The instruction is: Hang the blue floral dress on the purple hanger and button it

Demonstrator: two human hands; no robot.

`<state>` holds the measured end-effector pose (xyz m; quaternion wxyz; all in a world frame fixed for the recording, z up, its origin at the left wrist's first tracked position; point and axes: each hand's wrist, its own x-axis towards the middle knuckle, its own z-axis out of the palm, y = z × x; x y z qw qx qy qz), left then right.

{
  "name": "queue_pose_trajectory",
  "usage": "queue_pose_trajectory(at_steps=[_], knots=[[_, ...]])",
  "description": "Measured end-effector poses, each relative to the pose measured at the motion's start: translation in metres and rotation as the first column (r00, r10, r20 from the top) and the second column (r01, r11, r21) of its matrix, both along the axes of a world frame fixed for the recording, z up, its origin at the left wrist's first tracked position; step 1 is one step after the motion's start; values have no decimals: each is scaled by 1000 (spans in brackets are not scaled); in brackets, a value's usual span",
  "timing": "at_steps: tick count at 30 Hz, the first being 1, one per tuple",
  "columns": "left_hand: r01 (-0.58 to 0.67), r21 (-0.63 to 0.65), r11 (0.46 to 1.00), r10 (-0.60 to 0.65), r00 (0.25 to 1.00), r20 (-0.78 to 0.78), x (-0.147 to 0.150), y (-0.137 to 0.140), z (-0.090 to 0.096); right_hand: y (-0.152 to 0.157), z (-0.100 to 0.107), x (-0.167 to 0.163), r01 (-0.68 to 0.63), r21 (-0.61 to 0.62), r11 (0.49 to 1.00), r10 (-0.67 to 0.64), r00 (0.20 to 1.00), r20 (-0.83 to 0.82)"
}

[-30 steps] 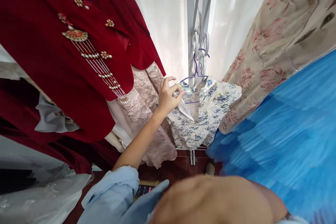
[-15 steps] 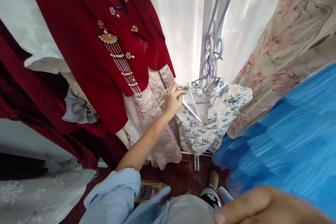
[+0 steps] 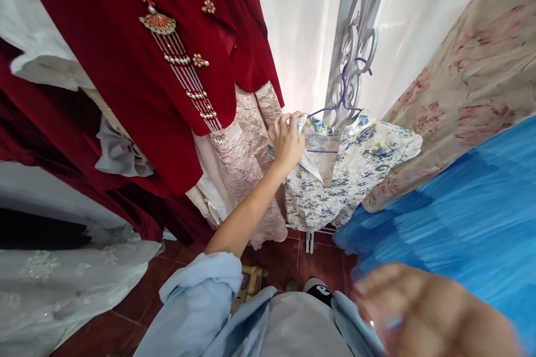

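Observation:
My left hand (image 3: 288,138) is closed on the collar edge of a white floral blouse (image 3: 355,162) with blue and green flowers. The blouse hangs by its shoulders on a purple hanger (image 3: 344,95), and its V-shaped neckline gapes, baring the white lining. The hanger's hook catches on a scrolled grey metal stand (image 3: 355,50). Low in the right foreground, my right hand (image 3: 439,312) is apart from the clothes, large and smeared by motion. Its fingers look bent, but what lies between them cannot be made out.
A red jacket (image 3: 113,56) with pearl ornaments hangs at left above a pink textured skirt (image 3: 251,173). To the right are a beige floral garment (image 3: 469,83) and a blue tulle dress (image 3: 460,201). A sheer white dress (image 3: 84,290) reaches the red tiled floor (image 3: 138,295). White curtains hang behind.
My left hand has shifted from a light touch at the blouse's collar to a closer grip, with fingers curled over the shoulder. My right hand has risen slightly and turned, and the view has tilted.

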<state>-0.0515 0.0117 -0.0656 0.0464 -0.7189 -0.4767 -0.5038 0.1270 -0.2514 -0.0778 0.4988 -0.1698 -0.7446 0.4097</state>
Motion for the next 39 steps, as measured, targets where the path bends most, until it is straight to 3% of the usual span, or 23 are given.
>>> queue_pose_trajectory(at_steps=[4, 6, 8, 10, 11, 13, 15, 17, 18, 21, 23, 24, 26, 28, 29, 33, 37, 39], knots=[[222, -40, 974, -204, 941, 271, -29, 5, -7, 34, -37, -8, -3, -181, 984, -28, 985, -168], [369, -116, 922, -245, 790, 562, -49, 11, -14, 52, -57, -10, -48, -304, 951, -14, 980, -198], [548, -205, 811, -152, 536, 831, -64, 17, -23, 68, -75, -11, -60, -427, 902, -27, 980, -195], [700, -254, 668, 27, 317, 948, -69, 18, -37, 82, -88, -15, 2, -523, 853, -97, 983, -154], [746, -266, 610, 109, 253, 961, -65, 16, -46, 89, -93, -18, 67, -546, 835, -153, 981, -115], [788, -268, 555, 205, 183, 961, -45, 2, -68, 104, -102, -26, 247, -526, 814, -291, 957, 0], [797, -259, 545, 201, 176, 964, -13, -22, -92, 119, -110, -34, 386, -445, 808, -373, 920, 121], [787, -274, 553, 102, 263, 959, 17, -49, -110, 130, -119, -37, 433, -409, 803, -373, 901, 222], [768, -295, 568, 18, 347, 938, 28, -61, -115, 133, -122, -36, 437, -422, 794, -356, 898, 260], [697, -350, 626, -331, 644, 689, 36, -86, -107, 130, -123, -16, 390, -504, 771, -257, 914, 314], [679, -383, 626, -547, 733, 404, 30, -92, -91, 120, -113, 5, 285, -530, 798, -115, 937, 331], [691, -405, 599, -640, 717, 277, 28, -93, -82, 114, -105, 15, 222, -531, 817, -26, 936, 352], [741, -459, 490, -794, 597, 117, 31, -93, -68, 101, -85, 32, 108, -515, 850, 146, 892, 428], [776, -504, 380, -882, 467, 55, 43, -93, -63, 91, -65, 44, 13, -484, 875, 274, 811, 517], [777, -521, 354, -899, 437, 41, 52, -95, -63, 87, -56, 48, -25, -469, 883, 315, 773, 551], [795, -506, 335, -909, 414, 47, 82, -105, -82, 74, -32, 70, -132, -430, 893, 399, 670, 625], [880, -432, 196, -951, 278, 134, 96, -127, -110, 71, -18, 108, -106, -398, 911, 375, 614, 694], [913, -364, 184, -917, 293, 272, 103, -141, -119, 74, -10, 125, -99, -382, 919, 355, 632, 689]])
